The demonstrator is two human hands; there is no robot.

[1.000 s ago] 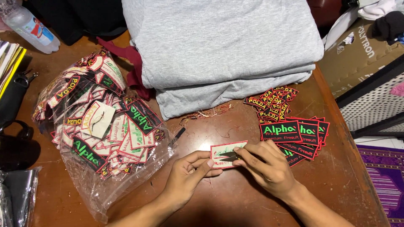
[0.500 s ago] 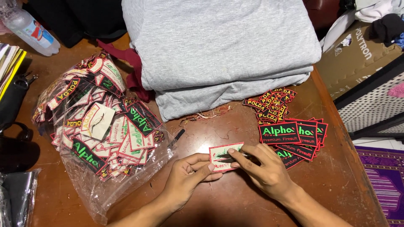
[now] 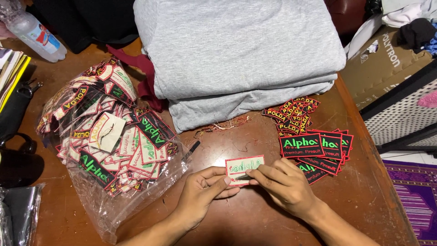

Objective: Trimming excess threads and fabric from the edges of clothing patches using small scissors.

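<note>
My left hand [image 3: 200, 193] pinches the left edge of a rectangular embroidered patch [image 3: 243, 167], held back side up, pale with a red border and green stitching. My right hand [image 3: 284, 187] has its fingertips on the patch's lower right edge, and a thin dark tool seems to lie between them. To the right a fanned stack of black patches [image 3: 314, 148] with green lettering and red edges lies on the brown table [image 3: 255, 218]. Behind them sits a pile of small black-and-yellow patches [image 3: 293, 111].
A clear plastic bag [image 3: 109, 132] full of mixed patches lies at left. Folded grey garments [image 3: 236, 54] are stacked at the back, with loose red threads [image 3: 225, 125] in front. A plastic bottle [image 3: 32, 32], dark bags, a cardboard box [image 3: 387, 59] surround the table.
Both hands and the patch have stayed near the table's front middle; the fingers shifted slightly along the patch's lower edge.
</note>
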